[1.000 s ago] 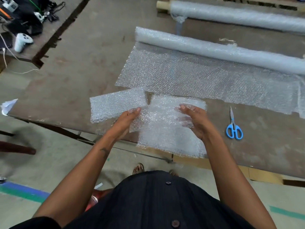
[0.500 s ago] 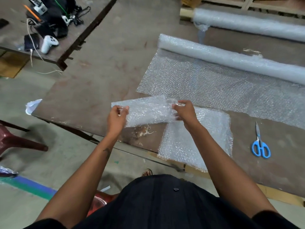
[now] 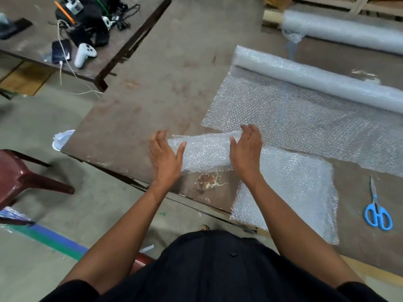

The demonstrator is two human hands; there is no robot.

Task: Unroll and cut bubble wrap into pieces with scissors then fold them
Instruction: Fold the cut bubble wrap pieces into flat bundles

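Head view shows the folded piece (image 3: 205, 153), pinched up half a second ago, now down on the table (image 3: 135, 118), with the left hand (image 3: 164, 158) and right hand (image 3: 247, 149) flanking it, fingers straight and released, so this fold looks done.

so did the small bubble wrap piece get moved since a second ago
Yes. The small bubble wrap piece lay flat left of the larger cut piece; now it sits folded between the left hand and right hand, overlapping its top-left corner.
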